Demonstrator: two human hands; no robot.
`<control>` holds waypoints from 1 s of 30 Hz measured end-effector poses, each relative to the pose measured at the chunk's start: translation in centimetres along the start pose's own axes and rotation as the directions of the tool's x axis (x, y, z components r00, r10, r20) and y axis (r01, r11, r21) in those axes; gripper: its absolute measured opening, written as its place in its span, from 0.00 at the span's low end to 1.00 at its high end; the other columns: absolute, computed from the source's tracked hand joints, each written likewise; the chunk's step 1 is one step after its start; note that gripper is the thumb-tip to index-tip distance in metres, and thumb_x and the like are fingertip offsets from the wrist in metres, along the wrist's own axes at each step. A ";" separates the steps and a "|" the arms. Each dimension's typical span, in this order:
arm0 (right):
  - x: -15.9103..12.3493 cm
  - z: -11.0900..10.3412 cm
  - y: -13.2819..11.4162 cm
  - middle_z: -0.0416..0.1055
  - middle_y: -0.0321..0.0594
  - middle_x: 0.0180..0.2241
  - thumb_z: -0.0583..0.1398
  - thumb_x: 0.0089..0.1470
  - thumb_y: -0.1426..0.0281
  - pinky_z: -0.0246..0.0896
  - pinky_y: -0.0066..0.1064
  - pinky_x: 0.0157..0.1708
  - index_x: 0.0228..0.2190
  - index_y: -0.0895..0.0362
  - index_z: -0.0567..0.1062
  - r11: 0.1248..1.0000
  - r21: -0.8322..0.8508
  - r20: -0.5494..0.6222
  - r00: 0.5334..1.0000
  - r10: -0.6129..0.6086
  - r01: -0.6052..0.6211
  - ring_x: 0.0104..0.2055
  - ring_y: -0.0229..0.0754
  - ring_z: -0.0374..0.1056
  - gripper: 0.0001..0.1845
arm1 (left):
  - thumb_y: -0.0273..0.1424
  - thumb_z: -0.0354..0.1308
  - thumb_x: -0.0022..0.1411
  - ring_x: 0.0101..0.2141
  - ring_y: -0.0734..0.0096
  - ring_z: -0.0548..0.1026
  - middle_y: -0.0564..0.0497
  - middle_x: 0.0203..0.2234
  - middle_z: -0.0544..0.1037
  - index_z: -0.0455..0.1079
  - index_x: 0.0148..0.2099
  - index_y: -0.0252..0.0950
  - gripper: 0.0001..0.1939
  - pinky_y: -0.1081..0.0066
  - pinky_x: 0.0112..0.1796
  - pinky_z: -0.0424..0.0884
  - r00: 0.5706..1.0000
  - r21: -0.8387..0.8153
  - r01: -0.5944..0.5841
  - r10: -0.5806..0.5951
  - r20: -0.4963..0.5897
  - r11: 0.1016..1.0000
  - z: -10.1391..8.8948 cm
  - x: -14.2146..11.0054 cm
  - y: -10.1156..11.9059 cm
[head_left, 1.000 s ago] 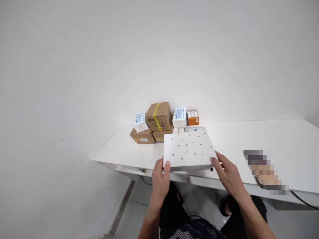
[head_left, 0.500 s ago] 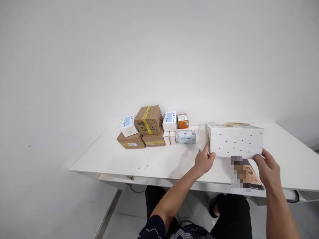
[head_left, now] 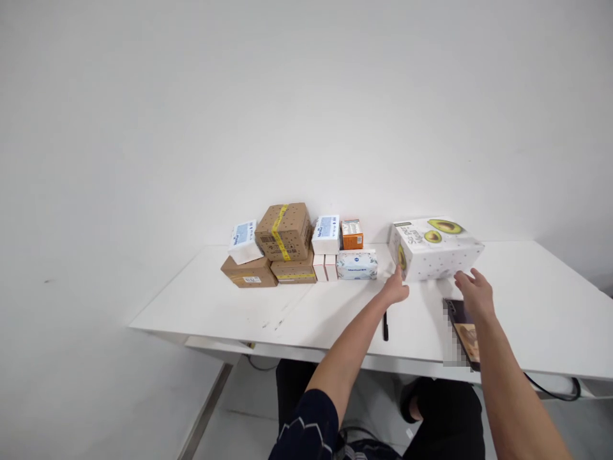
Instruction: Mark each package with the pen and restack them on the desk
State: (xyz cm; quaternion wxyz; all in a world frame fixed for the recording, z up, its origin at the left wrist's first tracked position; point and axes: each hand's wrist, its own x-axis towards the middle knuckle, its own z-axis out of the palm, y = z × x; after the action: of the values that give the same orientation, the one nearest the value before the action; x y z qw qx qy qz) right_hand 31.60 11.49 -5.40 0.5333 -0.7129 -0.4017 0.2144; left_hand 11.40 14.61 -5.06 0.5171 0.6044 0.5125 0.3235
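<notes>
A white box with avocado pictures sits on the table near the wall, its printed top facing up. My left hand is at the box's front left corner, a finger stretched along its left side and the thumb apart. My right hand is by the front right part of the box, its fingers spread and not wrapped round it. Whether its fingertips touch the box I cannot tell. A phone-like flat item, partly blurred out, lies beneath my right wrist.
Left of the box, brown cartons, white packs, a floral tissue pack and an orange box are stacked along the wall. A black pen lies near the front edge of the white table.
The avocado box has moved back toward the wall and down onto the table, its top now showing more. Both hands have moved forward with it, and my right hand has loosened its hold.
</notes>
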 end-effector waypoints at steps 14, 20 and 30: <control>-5.2 9.5 -7.7 0.56 0.51 0.61 0.64 0.44 0.56 0.56 0.48 0.55 0.58 0.54 0.64 0.872 -0.076 0.492 0.779 -0.390 0.484 0.60 0.57 0.57 0.40 | 0.35 0.48 0.64 0.40 0.57 0.77 0.45 0.36 0.79 0.75 0.41 0.38 0.15 0.54 0.44 0.71 0.904 -0.076 -0.257 0.212 -0.372 0.963 -8.0 -13.6 -6.7; -3.8 15.7 -9.8 0.50 0.53 0.63 0.66 0.40 0.63 0.57 0.48 0.52 0.61 0.54 0.58 0.722 -0.247 0.747 0.601 -0.282 0.646 0.58 0.63 0.58 0.47 | 0.35 0.51 0.60 0.34 0.55 0.77 0.45 0.30 0.79 0.75 0.36 0.41 0.11 0.54 0.38 0.73 0.855 -0.076 -0.233 0.167 -0.491 0.969 -10.7 -17.4 -9.2; -8.1 10.0 -7.8 0.61 0.52 0.52 0.61 0.48 0.58 0.60 0.46 0.51 0.55 0.58 0.62 0.782 -0.277 0.553 0.758 -0.346 0.559 0.53 0.55 0.62 0.35 | 0.39 0.58 0.57 0.36 0.66 0.75 0.46 0.35 0.78 0.71 0.47 0.34 0.18 0.62 0.42 0.72 0.863 -0.202 -0.238 0.111 -0.493 0.950 -10.8 -16.6 -9.3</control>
State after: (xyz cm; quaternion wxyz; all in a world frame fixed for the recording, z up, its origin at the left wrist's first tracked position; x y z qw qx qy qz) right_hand 16.82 11.72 -2.57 0.2861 -0.6144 -0.7200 0.1494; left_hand -5.63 1.40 -8.93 0.4174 0.4787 0.5200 0.5712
